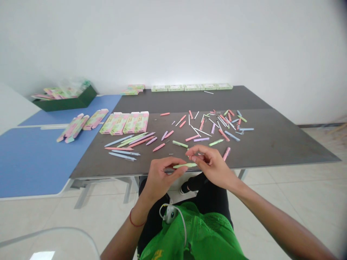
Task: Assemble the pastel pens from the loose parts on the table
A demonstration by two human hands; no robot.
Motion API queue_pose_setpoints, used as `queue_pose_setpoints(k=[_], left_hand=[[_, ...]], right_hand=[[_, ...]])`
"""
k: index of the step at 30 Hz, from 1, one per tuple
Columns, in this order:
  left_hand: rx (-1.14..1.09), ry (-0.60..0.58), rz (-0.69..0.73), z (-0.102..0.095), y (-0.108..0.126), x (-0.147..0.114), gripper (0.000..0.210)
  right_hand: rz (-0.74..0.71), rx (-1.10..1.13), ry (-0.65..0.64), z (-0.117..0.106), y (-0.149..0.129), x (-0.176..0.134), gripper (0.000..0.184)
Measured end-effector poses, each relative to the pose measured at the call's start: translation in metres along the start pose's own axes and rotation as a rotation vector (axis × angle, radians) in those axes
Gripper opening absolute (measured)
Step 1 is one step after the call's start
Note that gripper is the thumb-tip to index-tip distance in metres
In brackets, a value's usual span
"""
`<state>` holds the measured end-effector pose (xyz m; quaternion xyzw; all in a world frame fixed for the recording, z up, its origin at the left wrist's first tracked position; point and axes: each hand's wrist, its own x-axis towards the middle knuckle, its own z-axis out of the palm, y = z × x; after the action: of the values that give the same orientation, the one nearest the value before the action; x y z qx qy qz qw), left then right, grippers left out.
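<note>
Over the table's front edge, my left hand (164, 177) pinches a light green pen (187, 165) between thumb and fingers. My right hand (213, 164) is at the pen's right end, thumb and fingertips curled together; whatever they hold is too small or hidden to make out. Just beyond my hands lie a green pen barrel (180, 144), a purple barrel (201, 139) and another green barrel (216, 142). A pink barrel (226, 154) rests beside my right hand. To the left, several whole pens (124, 152) in blue, pink, green and purple lie in a loose group.
Loose barrels and white refills (200, 131) are scattered over the dark table (162, 101). Pastel cartons (130, 123) stand in a row at left, with closed boxes (192, 87) along the back. A dark green bin (67, 103) and flattened cartons (73, 127) sit on the blue table (32, 159).
</note>
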<state>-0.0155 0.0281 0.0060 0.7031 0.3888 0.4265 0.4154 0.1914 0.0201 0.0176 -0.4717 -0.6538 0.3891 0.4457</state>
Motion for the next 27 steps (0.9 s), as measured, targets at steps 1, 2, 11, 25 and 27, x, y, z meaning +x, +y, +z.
queue_pose_setpoints(k=[1,2,11,25,27], left_hand=[[-0.016,0.009,-0.011,0.000,0.000,-0.001,0.009],[-0.030,0.017,-0.019,0.001,0.000,-0.001,0.009],[-0.061,0.069,0.008,0.002,-0.004,-0.003,0.007],[0.258,0.114,0.448,0.028,0.032,-0.009,0.009],[0.283,0.119,0.476,0.028,0.034,-0.010,0.011]], right_hand=[[-0.026,-0.005,0.007,0.001,0.001,0.000,0.016],[-0.055,-0.008,0.013,0.002,0.001,0.000,0.017],[-0.185,0.051,0.075,0.014,0.015,-0.004,0.016],[0.248,0.719,0.041,0.045,0.022,-0.013,0.035],[0.237,0.718,0.044,0.044,0.020,-0.013,0.030]])
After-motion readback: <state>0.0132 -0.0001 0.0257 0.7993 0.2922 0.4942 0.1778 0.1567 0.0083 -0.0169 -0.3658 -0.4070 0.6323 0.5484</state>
